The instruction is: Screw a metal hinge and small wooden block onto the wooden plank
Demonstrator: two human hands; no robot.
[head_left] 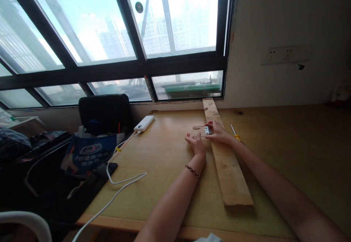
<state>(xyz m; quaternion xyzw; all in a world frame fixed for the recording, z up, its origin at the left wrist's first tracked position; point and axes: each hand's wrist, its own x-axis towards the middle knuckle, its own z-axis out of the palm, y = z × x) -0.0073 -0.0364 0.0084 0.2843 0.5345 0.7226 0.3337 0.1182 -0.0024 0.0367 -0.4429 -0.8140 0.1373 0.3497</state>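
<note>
A small flat panel, thin and partly see-through or brownish, is held up over the table between my two hands. At its right end sits a small black-and-white part; its kind is too small to make out. My right hand pinches this end, thumb below and fingers above. My left hand, with a braided bracelet on the wrist, has curled fingers at the panel's lower left edge. Beneath the hands, a long wooden board lies on the table, reaching toward the window wall.
Right of the board lies a screwdriver with a yellow handle. A white power bank with a white cable rests near the table's left edge. Beyond that edge stand a black chair and a blue bag.
</note>
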